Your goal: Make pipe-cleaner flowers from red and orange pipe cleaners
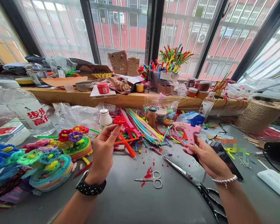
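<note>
Pinched between the thumb and finger of my left hand (105, 149) is a red pipe-cleaner flower (119, 120), raised above the table. My right hand (206, 155) grips the handle of a pink glue gun (188, 132), whose nozzle points left toward the flower; the two are well apart. Small silver scissors (155, 179) lie on the table between my hands, with red fuzz clippings (148, 172) beside them. Large black-handled shears (193, 180) rest below my right hand. A bundle of coloured pipe cleaners (142, 124) spreads out behind, with orange ones (126, 143) near my left hand.
Finished pipe-cleaner flowers and coiled pieces (52, 171) pile up at left, near a large water bottle (28, 109). A dark phone-like slab (226, 158) lies behind my right wrist. A twine spool (260, 116) stands at right. Craft jars and supplies fill the wooden ledge (121, 100).
</note>
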Demonstrator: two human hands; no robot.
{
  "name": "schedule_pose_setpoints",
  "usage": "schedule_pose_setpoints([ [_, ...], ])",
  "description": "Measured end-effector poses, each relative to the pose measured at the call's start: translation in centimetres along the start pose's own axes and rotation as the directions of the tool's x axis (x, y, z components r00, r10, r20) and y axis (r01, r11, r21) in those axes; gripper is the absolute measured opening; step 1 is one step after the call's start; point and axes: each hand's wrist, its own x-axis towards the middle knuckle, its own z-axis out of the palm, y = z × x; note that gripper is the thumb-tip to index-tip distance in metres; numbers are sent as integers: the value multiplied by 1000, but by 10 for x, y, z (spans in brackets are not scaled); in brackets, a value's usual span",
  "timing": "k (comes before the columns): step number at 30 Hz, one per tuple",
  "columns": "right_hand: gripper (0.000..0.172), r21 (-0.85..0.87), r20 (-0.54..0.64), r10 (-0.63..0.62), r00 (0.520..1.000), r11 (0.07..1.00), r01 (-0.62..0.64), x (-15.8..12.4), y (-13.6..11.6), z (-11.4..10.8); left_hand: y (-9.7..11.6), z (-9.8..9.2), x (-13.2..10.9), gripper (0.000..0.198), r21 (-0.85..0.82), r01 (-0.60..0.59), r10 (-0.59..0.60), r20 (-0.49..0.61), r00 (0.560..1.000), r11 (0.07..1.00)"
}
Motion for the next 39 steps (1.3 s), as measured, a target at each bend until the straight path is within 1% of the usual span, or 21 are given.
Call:
schedule_pose_setpoints([
  [2,47,-37,42,-13,999,999,15,0,1,1,-1,0,0,17,6,-1,1,11,1000,1000],
  [4,49,-67,44,-32,999,997,35,-1,1,2,-1,0,0,17,12,-3,3,18,1000,1000],
  [12,57,-83,-83,-55,995,995,49,1,2,2,-3,0,0,15,16,0,-1,28,1000,1000],
  [16,64,-231,-142,-39,989,973,5,4,3,-4,-3,1,0,16,8,20,-21,32,999,1000],
  [17,63,-278,-154,-43,987,961,-2,5,4,-7,-3,2,0,17,7,26,-26,33,999,1000],
  [19,53,-367,-157,-64,986,930,2,8,7,-12,-2,2,-1,17,5,34,-34,35,999,999],
  [22,37,-504,-152,-104,983,863,13,13,11,-21,-1,3,-2,17,10,43,-44,37,998,999],
  [26,32,-704,-142,-133,981,710,-6,16,16,-30,-1,3,-2,19,22,54,-54,42,998,998],
  [28,28,-772,-121,-134,984,636,-8,16,20,-32,-1,3,-2,19,23,60,-61,42,997,998],
  [35,18,-917,-49,-132,990,399,8,16,29,-33,-2,4,-3,21,24,54,-55,50,997,998],
  [37,19,-936,-44,-110,993,353,-2,16,30,-33,-2,4,-3,21,18,60,-61,49,997,998],
  [39,19,-945,-47,-95,994,328,-14,15,29,-32,-3,4,-3,21,17,64,-64,47,997,998],
])
